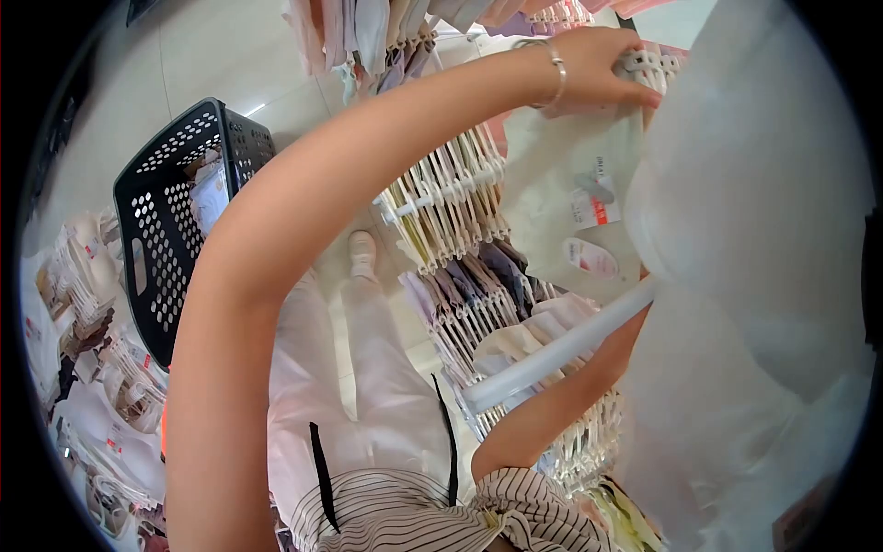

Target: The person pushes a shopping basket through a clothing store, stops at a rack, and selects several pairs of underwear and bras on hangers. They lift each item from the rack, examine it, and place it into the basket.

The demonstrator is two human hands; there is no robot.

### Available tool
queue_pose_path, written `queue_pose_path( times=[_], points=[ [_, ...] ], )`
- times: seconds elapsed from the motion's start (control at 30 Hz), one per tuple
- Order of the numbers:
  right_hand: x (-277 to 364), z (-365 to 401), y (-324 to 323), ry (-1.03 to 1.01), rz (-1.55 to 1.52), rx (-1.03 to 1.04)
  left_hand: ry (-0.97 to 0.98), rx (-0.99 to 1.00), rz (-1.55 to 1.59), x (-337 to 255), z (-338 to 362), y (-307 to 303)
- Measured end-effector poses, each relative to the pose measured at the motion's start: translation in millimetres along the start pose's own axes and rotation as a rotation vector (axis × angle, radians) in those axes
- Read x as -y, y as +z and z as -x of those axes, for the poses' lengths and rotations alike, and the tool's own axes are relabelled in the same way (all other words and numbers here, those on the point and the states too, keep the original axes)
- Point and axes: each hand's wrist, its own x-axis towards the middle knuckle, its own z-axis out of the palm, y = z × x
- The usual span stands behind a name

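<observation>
At the far left of the frame, pale clothes (110,432) are heaped on hangers, several with red-marked tags. Beside them, left of centre, a black basket (248,143) full of round holes shows light-coloured packets (212,198) inside. My bare left arm (230,267) rises from the lower left, in front of the basket's edge, and reaches across to the upper right. Below it I see my white trousers (395,350) with black cords, a white shoe (363,256) on the pale floor, and my striped top (386,511) at the bottom. Near the centre, a row of light hangers (451,198) hangs close together, with purple and dark garments (478,285) under it. A white bar (552,350) slants up towards the right.

At the upper right, my left hand (593,69), a bracelet (557,72) at its wrist, pinches white hangers (646,64) between thumb and fingers. Just below it is a pale garment (533,193) with a paper tag (596,207) and an oval label (590,258). My right forearm (570,405) passes beneath the bar; its hand is hidden behind a large, blurred whitish thing (736,322) filling the right side, so I cannot tell how its fingers stand.
</observation>
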Motion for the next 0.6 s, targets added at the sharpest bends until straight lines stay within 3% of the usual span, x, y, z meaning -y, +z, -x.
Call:
queue_pose_path(
  times=[0.27, 0.33, 0.4, 0.53, 0.6],
  points=[
    [-0.2, -4.9, 6.4, -0.099, 0.079, -0.033, -0.062, 0.157, -0.121, 9.9, -10.4, -2.3],
    [2.6, -5.7, 4.8, -0.129, 0.105, -0.040, 0.013, 0.036, -0.122, 38.3, 5.8, -14.0],
    [5.6, -5.6, 0.4, -0.157, 0.140, -0.051, 0.057, -0.093, -0.130, 55.4, 40.0, -35.2],
    [15.0, -2.2, -9.6, -0.298, 0.257, -0.105, -0.214, -0.199, 0.034, 66.3, 155.1, -81.6],
    [25.3, 7.4, -12.6, -0.589, 0.479, -0.250, -0.397, -0.365, 0.140, 59.6, 226.7, -102.6]
  ],
)
